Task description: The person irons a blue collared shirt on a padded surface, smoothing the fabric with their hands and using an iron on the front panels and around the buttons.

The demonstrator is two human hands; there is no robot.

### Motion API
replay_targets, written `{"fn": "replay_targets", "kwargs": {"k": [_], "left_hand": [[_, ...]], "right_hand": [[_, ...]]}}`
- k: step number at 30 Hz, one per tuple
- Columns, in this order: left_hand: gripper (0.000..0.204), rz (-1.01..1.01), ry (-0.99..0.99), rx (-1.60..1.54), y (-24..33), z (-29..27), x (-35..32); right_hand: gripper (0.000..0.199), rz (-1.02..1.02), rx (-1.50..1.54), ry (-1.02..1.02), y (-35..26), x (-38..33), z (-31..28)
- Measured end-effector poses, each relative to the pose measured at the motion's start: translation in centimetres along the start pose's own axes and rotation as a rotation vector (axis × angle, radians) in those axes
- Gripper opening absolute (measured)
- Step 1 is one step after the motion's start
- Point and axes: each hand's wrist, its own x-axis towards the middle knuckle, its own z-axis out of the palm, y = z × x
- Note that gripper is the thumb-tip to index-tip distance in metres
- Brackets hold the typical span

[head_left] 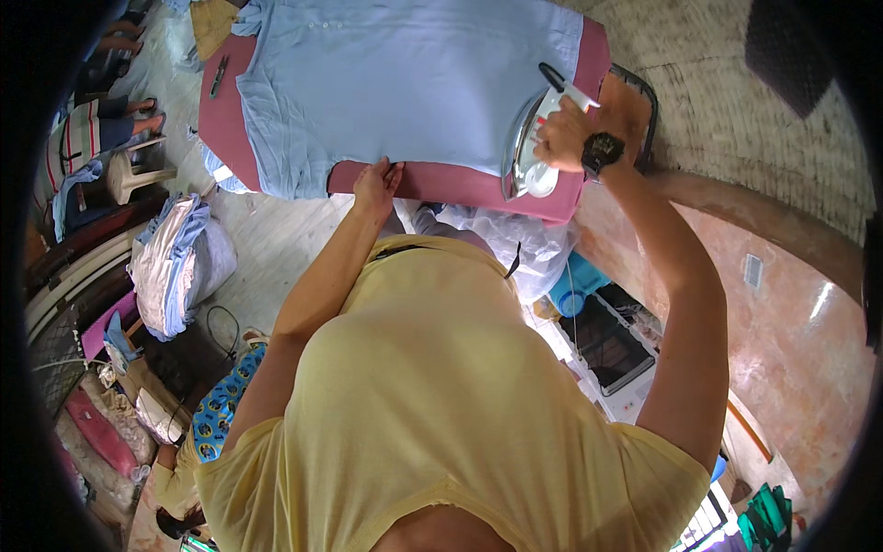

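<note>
A light blue shirt point(405, 87) lies spread flat on a pink padded ironing board point(441, 182). My left hand point(375, 182) pinches the shirt's lower hem at the board's near edge. My right hand point(563, 136), with a black watch on the wrist, grips the handle of a silver and white clothes iron point(526, 147). The iron stands tipped up at the right end of the board, beside the shirt's edge.
Black scissors point(218, 76) lie on the board's left end. A heap of folded clothes point(175, 262) sits on the floor at left, near a wooden stool point(129, 175). A blue bucket point(575, 287) and clear plastic bag point(524, 244) are under the board. A person sits lower left.
</note>
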Motion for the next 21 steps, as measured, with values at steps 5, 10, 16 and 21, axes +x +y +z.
{"fn": "replay_targets", "kwargs": {"k": [5, 10, 16, 21], "left_hand": [[0.007, 0.032, 0.024, 0.034, -0.1, -0.3, 0.1], [0.007, 0.035, 0.033, 0.044, 0.1, 0.8, -1.0], [0.006, 0.021, 0.024, 0.075, 0.4, 0.9, -1.2], [0.008, 0.030, -0.012, 0.029, 0.2, 0.4, -0.8]], "right_hand": [[0.035, 0.169, -0.020, 0.036, 2.0, 0.5, -1.2], [0.035, 0.073, -0.038, 0.016, 1.8, 0.4, 0.2], [0.036, 0.113, -0.074, -0.007, 1.6, 0.0, -0.9], [0.038, 0.204, -0.029, 0.090, 3.0, 0.5, -0.6]]}}
